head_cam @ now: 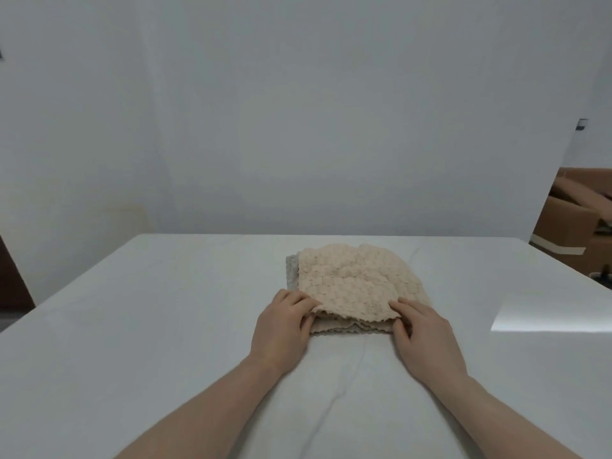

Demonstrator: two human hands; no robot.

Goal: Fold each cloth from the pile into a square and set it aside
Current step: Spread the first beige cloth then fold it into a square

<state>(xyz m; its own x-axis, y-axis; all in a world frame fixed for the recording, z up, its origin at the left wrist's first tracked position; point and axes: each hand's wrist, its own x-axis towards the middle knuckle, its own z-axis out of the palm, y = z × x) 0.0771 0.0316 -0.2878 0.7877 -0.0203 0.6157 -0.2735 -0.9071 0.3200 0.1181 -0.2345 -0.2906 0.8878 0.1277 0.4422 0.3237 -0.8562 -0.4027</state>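
Pile (357,286): beige cloths stacked mid-table (132,326), a grey cloth (292,271) showing at the left edge. Top cloth (351,279): near corners pinched by left hand (283,329) and right hand (422,337). Folded squares set aside: none visible. Judged barely begun.

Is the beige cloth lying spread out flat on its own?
No, the beige cloth lies atop a pile, over a grey cloth.

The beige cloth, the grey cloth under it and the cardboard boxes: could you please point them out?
beige cloth (357,283), head view, middle of its top layer.
grey cloth (292,271), head view, strip showing at the left.
cardboard boxes (569,223), head view, front face.
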